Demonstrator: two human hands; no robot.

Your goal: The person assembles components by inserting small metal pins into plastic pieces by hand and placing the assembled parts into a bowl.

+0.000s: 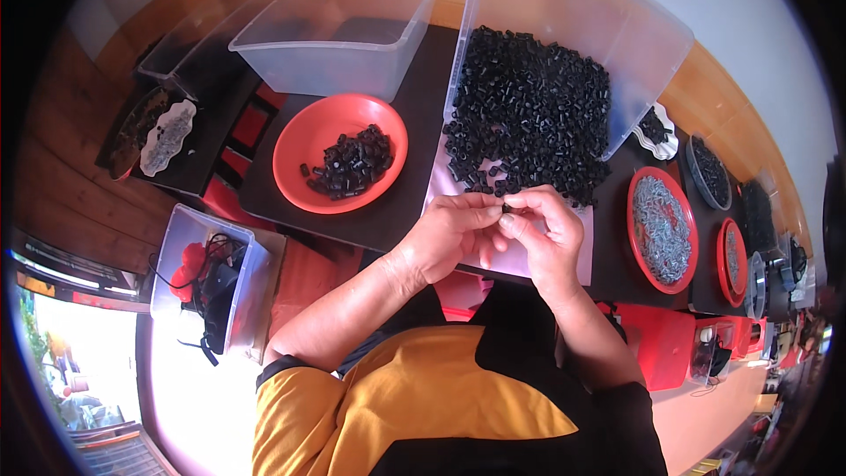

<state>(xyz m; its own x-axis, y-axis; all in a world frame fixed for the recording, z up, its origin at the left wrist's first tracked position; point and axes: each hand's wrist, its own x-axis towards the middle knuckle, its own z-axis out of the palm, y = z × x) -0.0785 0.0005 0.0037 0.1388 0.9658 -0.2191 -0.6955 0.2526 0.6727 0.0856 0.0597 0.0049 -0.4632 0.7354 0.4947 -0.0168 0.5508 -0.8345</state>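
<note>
My left hand (pixel 448 236) and my right hand (pixel 548 236) meet over the near edge of the table, thumbs and fingertips pinched together. Between the fingertips is a small black plastic piece (pixel 506 208), mostly covered by the fingers. Just beyond them spreads a large heap of small black tube-like pieces (pixel 529 110), spilling from a clear plastic bin (pixel 648 44) tipped on its side. A pink sheet (pixel 513 266) lies beneath my hands. To the left, a red bowl (pixel 288 154) holds a smaller pile of similar black pieces.
At the right stands a red bowl (pixel 636 242) full of thin silvery metal pieces, with smaller bowls beyond it. An upright clear bin (pixel 326 57) is at the back left. Below the table's left side sits a tub (pixel 176 256) with red and black items.
</note>
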